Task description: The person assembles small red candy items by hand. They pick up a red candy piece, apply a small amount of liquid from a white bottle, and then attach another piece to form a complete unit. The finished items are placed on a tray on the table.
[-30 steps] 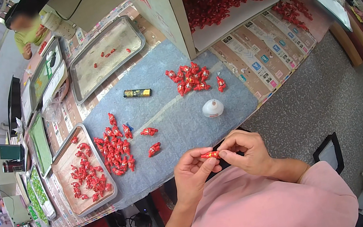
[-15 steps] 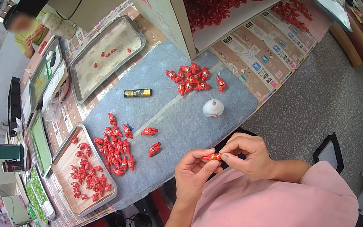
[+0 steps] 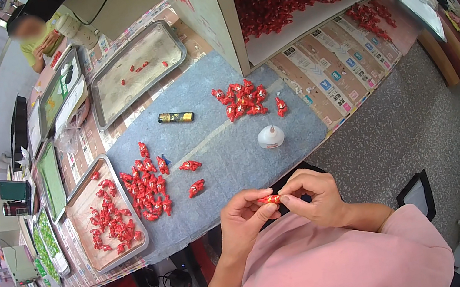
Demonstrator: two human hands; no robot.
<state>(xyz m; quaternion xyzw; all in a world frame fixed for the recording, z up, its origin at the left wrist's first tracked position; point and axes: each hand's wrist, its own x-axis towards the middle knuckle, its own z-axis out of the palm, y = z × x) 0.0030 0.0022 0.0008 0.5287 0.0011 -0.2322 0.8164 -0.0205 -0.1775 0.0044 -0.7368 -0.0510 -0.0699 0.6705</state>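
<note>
Many red wrapped pieces litter the grey mat beside metal trays.

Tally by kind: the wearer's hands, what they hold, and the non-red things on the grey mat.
Hands: 2, left hand and right hand
Red wrapped piece held between them: 1
White bottle: 1
Dark tube: 1
Total: 5

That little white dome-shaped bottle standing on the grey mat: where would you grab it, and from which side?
Probably from above, by the narrow top. The white bottle stands upright on the grey mat, wide at the base and tapering upward, so fingers can close round the neck. Nothing crowds it; the nearest red wrapped pieces lie apart from it.
</note>
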